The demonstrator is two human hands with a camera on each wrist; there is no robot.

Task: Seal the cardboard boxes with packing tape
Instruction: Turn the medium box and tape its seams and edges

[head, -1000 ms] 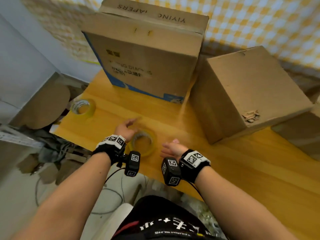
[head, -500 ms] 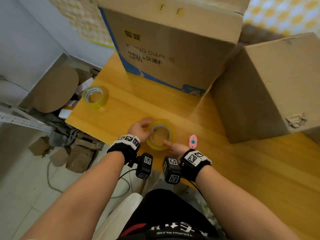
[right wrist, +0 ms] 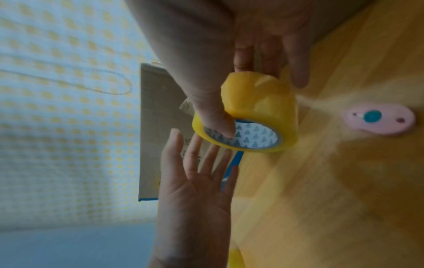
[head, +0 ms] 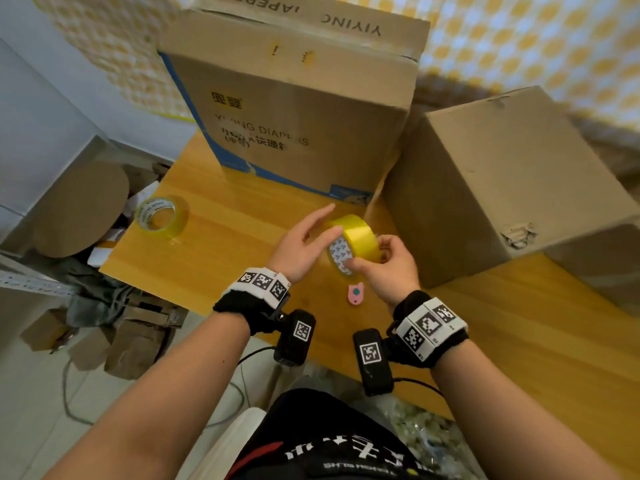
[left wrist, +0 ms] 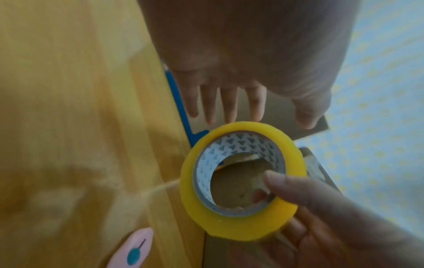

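Tape roll up, loose end to find

Tape roll [head: 353, 245] sits off the table [head: 214, 258], held on edge in front of the big printed box [head: 294, 109]. The right hand [head: 389, 268] has it pinched: the thumb hooks inside the patterned core while the other fingers wrap the yellow outer band. The left hand [head: 304, 245] is flat, fingers straight, their tips touching or just at the roll's rim; it grips nothing. In the right wrist view a crinkled bit of clear film sticks out beside the thumb, probably the free end, though blur keeps that from being certain.

The step in hand looks like finding and lifting that end. To do it well, the right hand's pinch should stay firm through the core so the roll cannot spin, while a left fingernail runs round the band until it catches the edge. Peel straight and across the full width; a corner pulled alone tends to split the tape into a sliver. Draw out only a short tab so it cannot fold back and stick to itself.

A small pink cutter [head: 355, 293] lies on the table just below the hands, ready for the cut. A plain box [head: 491, 181] stands to the right of the printed one, and a second roll [head: 161, 216] rests near the table's left edge, well apart. Whether either box's flaps are already taped cannot be told from here.
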